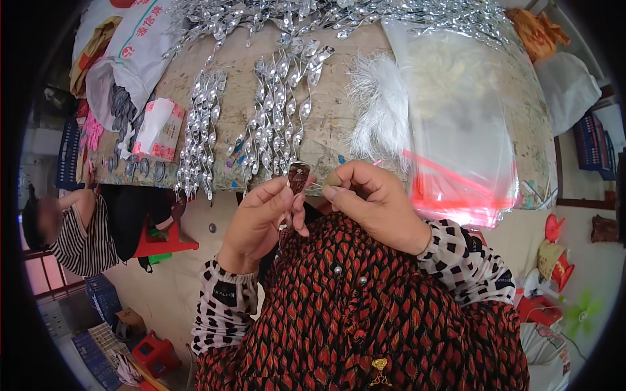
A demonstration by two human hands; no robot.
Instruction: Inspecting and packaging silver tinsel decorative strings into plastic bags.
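My left hand point(261, 212) is closed round a shiny twisted strip point(298, 176). Its broad upper end stands above the thumb and mirrors dark red, while the rest hangs below the palm. From the right, my right hand point(375, 203) pinches what looks like a thin pale thread, stretched across the short gap to the strip; whether it passes through the strip's end is too small to tell. Beyond my hands lie hanks of silver twisted strips point(277, 104) and, to the left, another bundle of them point(201, 127). A bundle of white threads point(378, 104) rests on the table right of centre.
Clear plastic bags with red edges point(456, 130) cover the table's right side. A tissue box point(160, 130) and a white sack point(124, 58) are at left. More silver strips point(391, 16) heap along the back. Another person point(85, 225) sits at far left, by a red stool point(166, 242).
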